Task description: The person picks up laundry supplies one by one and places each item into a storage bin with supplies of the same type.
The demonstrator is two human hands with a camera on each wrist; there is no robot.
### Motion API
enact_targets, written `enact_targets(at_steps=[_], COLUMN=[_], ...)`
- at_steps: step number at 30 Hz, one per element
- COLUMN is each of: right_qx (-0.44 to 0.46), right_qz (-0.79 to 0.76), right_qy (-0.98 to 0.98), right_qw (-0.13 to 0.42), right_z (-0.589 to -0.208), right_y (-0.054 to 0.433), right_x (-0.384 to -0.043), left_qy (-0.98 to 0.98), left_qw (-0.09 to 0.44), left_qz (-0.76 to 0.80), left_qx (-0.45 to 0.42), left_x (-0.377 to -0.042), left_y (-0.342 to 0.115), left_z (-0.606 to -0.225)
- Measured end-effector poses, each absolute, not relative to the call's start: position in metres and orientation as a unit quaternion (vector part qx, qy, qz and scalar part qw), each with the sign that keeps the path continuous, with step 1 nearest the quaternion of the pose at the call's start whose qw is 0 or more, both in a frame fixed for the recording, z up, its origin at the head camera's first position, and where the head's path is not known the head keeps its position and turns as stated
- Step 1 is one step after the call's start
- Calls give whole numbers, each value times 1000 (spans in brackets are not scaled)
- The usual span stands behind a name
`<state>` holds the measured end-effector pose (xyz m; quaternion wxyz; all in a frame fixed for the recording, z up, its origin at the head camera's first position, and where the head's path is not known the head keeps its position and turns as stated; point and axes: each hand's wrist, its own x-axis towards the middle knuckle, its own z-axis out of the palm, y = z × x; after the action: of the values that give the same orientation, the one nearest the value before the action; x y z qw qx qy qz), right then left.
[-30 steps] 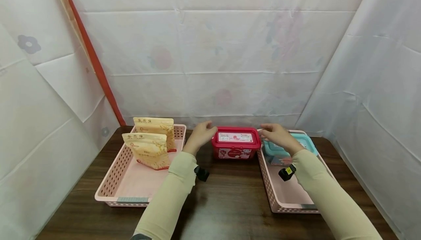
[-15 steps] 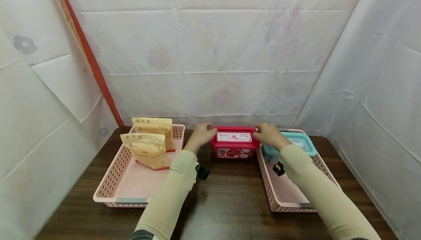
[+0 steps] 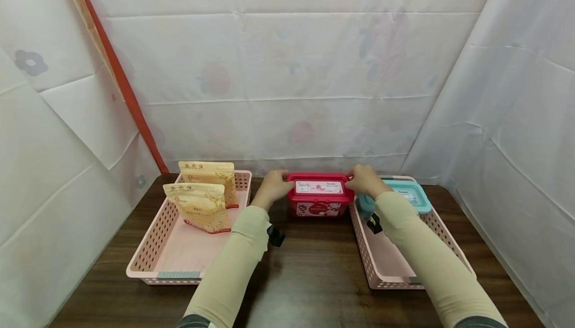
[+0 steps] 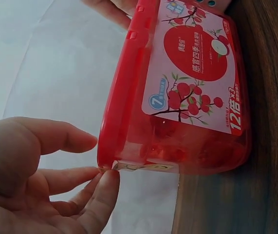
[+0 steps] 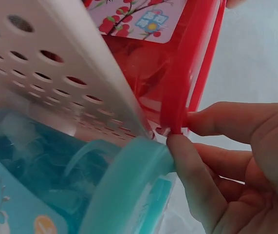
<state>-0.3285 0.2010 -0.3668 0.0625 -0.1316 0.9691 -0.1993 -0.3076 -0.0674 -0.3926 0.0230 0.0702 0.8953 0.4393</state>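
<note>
Before you sits a red plastic tub (image 3: 320,199), glossy and box-shaped with rounded corners, its body see-through and its flat lid (image 3: 320,176) overhanging as a rim. Your left hand (image 3: 273,188) is at the tub's left end and your right hand (image 3: 366,180) at its right end, each with bent thumb and fingers close together, pinching the rim. Left of the tub, a pink perforated plastic basket (image 3: 186,255) holds two upright yellow pouches (image 3: 202,208), smooth and flat-topped. Just beside the tub on the right, another pink basket (image 3: 393,258) holds a turquoise tub (image 3: 415,195) with a rounded lid. The red tub stands upright, its long axis running left to right, cherry-print label (image 3: 319,210) facing you. Beneath it is a dark wood-grain table (image 3: 314,273); behind it hang creased white sheets (image 3: 287,68) with faint flowers, an orange-red strip (image 3: 114,63) slanting down to its left.
</note>
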Motion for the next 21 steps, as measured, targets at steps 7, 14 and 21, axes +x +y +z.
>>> enact_targets(at_steps=[7, 14, 21], right_qx=[-122, -125, -123], right_qz=[-185, -174, -170], right_qy=[973, 974, 975], right_qw=[69, 69, 70], right_z=[-366, -366, -366], right_y=[199, 197, 197], right_x=[-332, -331, -331], left_qy=[899, 898, 894], left_qw=[18, 16, 23], left_qz=[431, 429, 440], left_qx=[82, 92, 84], left_x=[-313, -313, -312], left_y=[-69, -68, -68], left_z=[-401, -402, -402])
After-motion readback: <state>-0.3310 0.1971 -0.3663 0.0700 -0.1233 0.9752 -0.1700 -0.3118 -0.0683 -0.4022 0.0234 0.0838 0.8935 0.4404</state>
